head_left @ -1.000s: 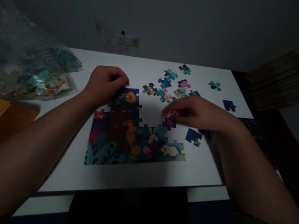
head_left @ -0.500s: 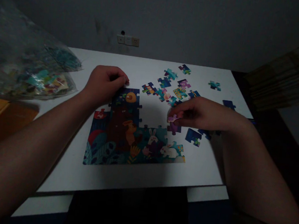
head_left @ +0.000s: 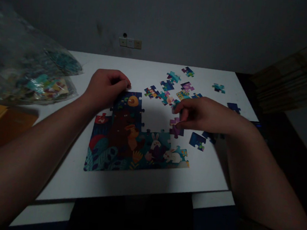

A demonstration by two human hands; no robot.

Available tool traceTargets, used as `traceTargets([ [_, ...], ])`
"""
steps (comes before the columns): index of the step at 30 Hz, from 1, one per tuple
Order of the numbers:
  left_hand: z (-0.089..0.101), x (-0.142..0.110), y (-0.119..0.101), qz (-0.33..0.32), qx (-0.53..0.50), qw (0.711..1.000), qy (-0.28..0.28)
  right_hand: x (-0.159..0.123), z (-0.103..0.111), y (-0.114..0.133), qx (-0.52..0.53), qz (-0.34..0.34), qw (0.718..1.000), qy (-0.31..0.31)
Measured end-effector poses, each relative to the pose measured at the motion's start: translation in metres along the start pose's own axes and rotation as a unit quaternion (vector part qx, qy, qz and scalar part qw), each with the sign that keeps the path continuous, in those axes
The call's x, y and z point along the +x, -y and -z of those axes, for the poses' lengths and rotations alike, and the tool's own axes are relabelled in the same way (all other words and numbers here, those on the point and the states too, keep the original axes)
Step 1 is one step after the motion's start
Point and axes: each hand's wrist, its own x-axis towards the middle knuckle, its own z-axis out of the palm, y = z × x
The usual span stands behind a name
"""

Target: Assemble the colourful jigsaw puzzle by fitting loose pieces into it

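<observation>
A partly joined jigsaw puzzle (head_left: 131,142) lies on the white table, showing a brown bear and white rabbits, with a gap at its upper right. Just above its upper left edge, my left hand (head_left: 105,86) is closed, thumb and forefinger together; what they pinch, if anything, is too small to name. To the right of the gap my right hand (head_left: 200,114) has thumb and forefinger apart. Its thumb tip is at a purple puzzle piece (head_left: 177,132), partly covered by the hand. Several loose puzzle pieces (head_left: 167,85) lie behind the gap, some hidden by the right hand.
A clear plastic bag (head_left: 36,77) with colourful pieces stands at the left, behind an orange box (head_left: 7,125). Single puzzle pieces (head_left: 219,88) lie towards the right edge of the white table (head_left: 135,186). A wall with sockets (head_left: 130,43) rises behind.
My right thumb and forefinger have parted, and the pink-purple piece between them now lies at the purple one. My left hand has barely moved.
</observation>
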Motion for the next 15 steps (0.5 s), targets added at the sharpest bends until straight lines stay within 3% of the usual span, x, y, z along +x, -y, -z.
traceTargets([
  [6,0.0012,-0.0005,-0.0029,0.000,0.003,1.000,0.005,0.0006,-0.0011,0.0026,-0.002,-0.010,1.000,-0.019],
  [15,0.0018,-0.0015,-0.0056,0.005,0.011,1.000,0.012,-0.0034,0.0043,0.0027,-0.007,-0.048,0.997,0.061],
])
